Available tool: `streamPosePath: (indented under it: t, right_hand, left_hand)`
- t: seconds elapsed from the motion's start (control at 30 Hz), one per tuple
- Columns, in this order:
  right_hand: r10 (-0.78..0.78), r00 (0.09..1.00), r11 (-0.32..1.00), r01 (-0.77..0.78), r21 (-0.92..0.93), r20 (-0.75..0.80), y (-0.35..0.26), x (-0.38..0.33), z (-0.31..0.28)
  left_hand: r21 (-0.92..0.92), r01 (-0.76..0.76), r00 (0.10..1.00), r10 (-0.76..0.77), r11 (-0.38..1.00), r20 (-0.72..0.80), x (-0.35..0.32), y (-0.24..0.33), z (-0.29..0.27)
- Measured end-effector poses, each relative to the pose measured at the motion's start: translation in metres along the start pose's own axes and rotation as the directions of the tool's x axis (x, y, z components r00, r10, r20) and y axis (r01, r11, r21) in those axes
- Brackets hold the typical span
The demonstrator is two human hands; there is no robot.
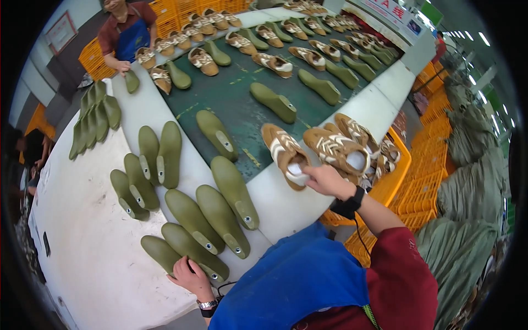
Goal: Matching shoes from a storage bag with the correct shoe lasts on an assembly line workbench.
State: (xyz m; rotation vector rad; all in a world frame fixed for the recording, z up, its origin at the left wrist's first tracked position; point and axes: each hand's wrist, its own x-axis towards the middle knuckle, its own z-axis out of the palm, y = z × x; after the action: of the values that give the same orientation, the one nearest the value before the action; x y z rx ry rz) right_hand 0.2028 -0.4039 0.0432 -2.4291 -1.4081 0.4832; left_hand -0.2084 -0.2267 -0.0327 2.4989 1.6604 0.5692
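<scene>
My right hand [330, 182] pinches the heel of a tan shoe [282, 149] with white stripes, whose toe points away over the belt's near edge. Something white shows inside that shoe. Just right of it, more tan shoes [335, 146] are piled over a yellow crate [404, 165]. At the near left, my left hand [192, 279] is closed round the heel end of an olive-green shoe last [159, 251], which it partly hides. Several other lasts [223, 214] lie beside it in slanting rows on the white table [93, 220].
A green conveyor belt [214, 93] carries rows of tan shoes and green lasts. Across the table a person in a blue apron [132, 41] has a hand on a last [131, 81]. Yellow crates [423, 170] and grey-green sacks [467, 258] stack up on the right.
</scene>
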Motion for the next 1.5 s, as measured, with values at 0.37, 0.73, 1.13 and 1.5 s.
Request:
streamPosePath:
  t: [0.37,0.73,1.13,1.5]
  right_hand:
    - [0.092,0.977,0.991,-0.071,0.116,-0.194,0.005,0.291,0.028]
    - [0.015,0.962,0.978,0.043,-0.204,0.274,-0.088,0.273,0.083]
    - [-0.063,0.982,0.989,0.085,-0.117,0.176,-0.057,0.184,0.034]
    - [0.236,0.961,0.957,-0.203,-0.209,0.147,0.059,-0.012,0.042]
  left_hand:
    - [-0.038,0.114,0.993,-0.113,0.993,0.045,-0.001,0.005,-0.006]
    - [-0.036,0.134,0.991,-0.134,0.990,0.015,0.002,0.006,-0.002]
    - [-0.055,0.060,0.997,-0.063,0.997,-0.049,-0.006,-0.001,0.000]
    - [-0.043,0.001,0.997,-0.004,0.999,-0.071,-0.005,-0.013,0.012]
